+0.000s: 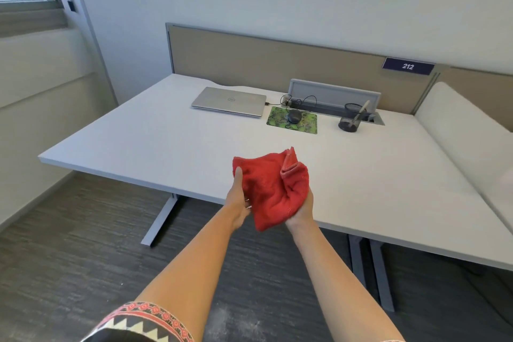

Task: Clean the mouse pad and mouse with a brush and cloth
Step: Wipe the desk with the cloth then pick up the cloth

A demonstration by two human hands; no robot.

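– Cloth [273, 191], where was it?
– Up off the tabletop [166, 133], bunched between both hands over the near edge. It was red and crumpled, with one corner folded over at the top.
– And the fingers?
– The left hand [237, 203] held the cloth's left side, thumb pressed flat along the edge. Its fingers were tucked behind, so only a tip or two showed. The right hand [302, 211] gripped the lower right from beneath. The cloth hid its fingers, so I couldn't tell how they lay.
– The mouse?
– The mouse [294, 116] sat on the green pad [305, 126] towards the back of the tabletop, well apart from the hands. Its cable ran back to the trough behind.
– The brush?
– The brush [364, 107] leaned in a dark mesh cup [347, 122], to the right of the pad.
– Anything else?
– A shut laptop [229, 101] lay just left of the pad.
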